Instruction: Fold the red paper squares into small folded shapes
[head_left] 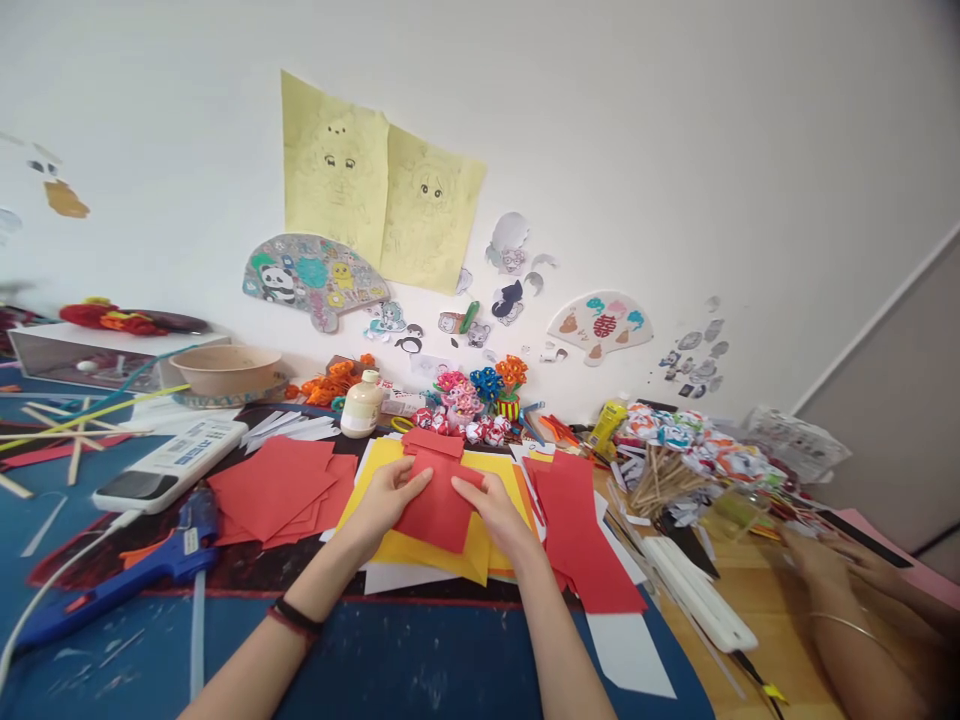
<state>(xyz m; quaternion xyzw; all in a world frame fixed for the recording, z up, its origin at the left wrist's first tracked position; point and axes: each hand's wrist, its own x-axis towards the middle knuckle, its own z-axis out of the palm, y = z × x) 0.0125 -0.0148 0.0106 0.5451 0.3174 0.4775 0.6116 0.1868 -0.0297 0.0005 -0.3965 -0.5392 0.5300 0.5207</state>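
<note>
A red paper square is held between my two hands over yellow sheets. My left hand pinches its left side, thumb on top. On the right side, my right hand grips it the same way, its fingers partly hidden behind the paper. Small red strips lie just beyond the square. A stack of red squares is left of my hands, and longer red sheets are to their right.
A blue glue gun and a white power strip lie left. A glue bottle stands behind the papers. Paper flowers line the wall. At right are another power strip and another person's hands.
</note>
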